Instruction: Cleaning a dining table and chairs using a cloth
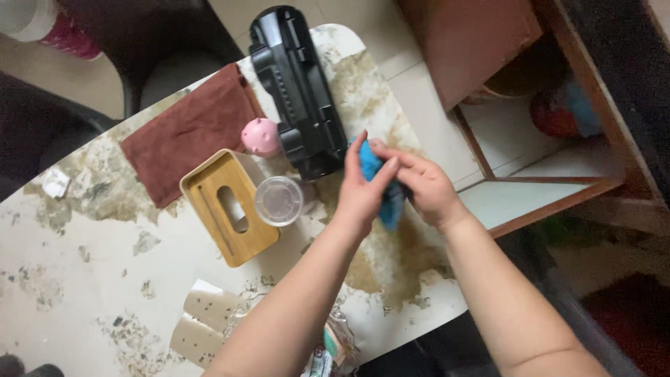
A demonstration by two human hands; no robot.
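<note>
Both hands bunch a blue cloth

The left hand [363, 192] and right hand [422, 188] close around the blue cloth [380, 183] just right of the black appliance [296, 91]; a judgement: folding continues, needing a firmer, tidier pinch.

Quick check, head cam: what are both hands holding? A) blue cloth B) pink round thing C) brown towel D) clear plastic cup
A: the left hand and right hand are both closed around a blue cloth just right of the black appliance; the brown towel, pink round thing and clear cup lie untouched on the table.
</note>
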